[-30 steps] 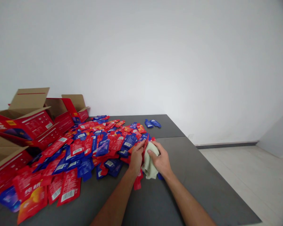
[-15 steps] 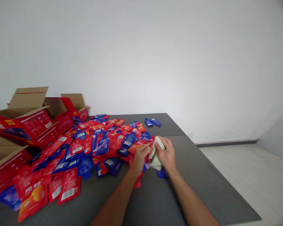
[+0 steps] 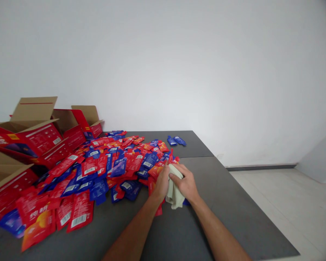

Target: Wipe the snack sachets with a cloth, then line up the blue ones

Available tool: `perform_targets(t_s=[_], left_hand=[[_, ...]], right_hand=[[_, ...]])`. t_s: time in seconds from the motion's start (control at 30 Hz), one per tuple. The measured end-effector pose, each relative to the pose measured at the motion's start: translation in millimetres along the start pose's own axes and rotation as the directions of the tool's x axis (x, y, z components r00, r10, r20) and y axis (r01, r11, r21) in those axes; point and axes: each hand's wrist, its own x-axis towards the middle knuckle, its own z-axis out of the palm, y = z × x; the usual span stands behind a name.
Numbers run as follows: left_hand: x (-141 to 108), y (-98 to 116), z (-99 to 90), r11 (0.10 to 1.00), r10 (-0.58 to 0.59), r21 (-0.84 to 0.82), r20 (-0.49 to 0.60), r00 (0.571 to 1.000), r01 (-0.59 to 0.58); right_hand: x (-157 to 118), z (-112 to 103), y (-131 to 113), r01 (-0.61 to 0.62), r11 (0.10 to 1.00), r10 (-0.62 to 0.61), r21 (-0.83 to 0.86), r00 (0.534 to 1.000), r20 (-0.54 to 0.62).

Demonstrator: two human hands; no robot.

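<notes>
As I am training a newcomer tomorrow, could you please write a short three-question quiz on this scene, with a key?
1. What does the right hand hold?
A) a roll of tape
B) a crumpled pale green cloth
C) a pair of scissors

2. Fill in: in the picture, the open, red printed cardboard boxes stand to the ____ of the loose heap of red and blue pouches.

3. True or false: the two flat, glossy blue pouches near the far end of the dark grey table lie inside a cardboard box.

Key: 1 B; 2 left; 3 false, they lie on the table.
</notes>
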Motion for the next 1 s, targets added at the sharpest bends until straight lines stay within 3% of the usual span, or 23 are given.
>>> perform_targets(t_s=[0.1,0.27,0.37,0.47,0.67,0.77,1.0], left_hand=[[0,11,-1.0,0.994,0.068,0.087,-0.049,0.996,-0.063],[1,20,-4.5,0.907,0.195,0.400,-0.123,0.973,-0.131],[-1,18,-5.1,0.805,0.263,0.571,-0.099,0.960,-0.162],[-5,18,-3.2,0.745,0.312,0.635,-0.061,0.948,-0.204],[-8,30,3.8,0.825,0.270,0.503,0.049,0.961,-0.258],[-10,43,2.4,0.877,0.198,0.431,0.079,0.977,-0.213],[-21,72,-29.4,0.926,0.105,0.345,0.155,0.982,-0.153]], right_hand=[[-1,2,0,-0.065,0.998,0.065,0.006,0.998,0.003],[1,6,14,-0.198,0.980,0.193,-0.019,0.970,-0.145],[2,6,25,-0.240,0.971,0.230,-0.013,0.944,-0.234],[3,7,31,-0.259,0.966,0.246,-0.008,0.927,-0.284],[4,10,18,-0.269,0.963,0.258,0.014,0.905,-0.338],[5,14,6,-0.283,0.956,0.292,0.079,0.888,-0.356],[-2,46,-23,-0.278,0.939,0.328,0.201,0.899,-0.291]])
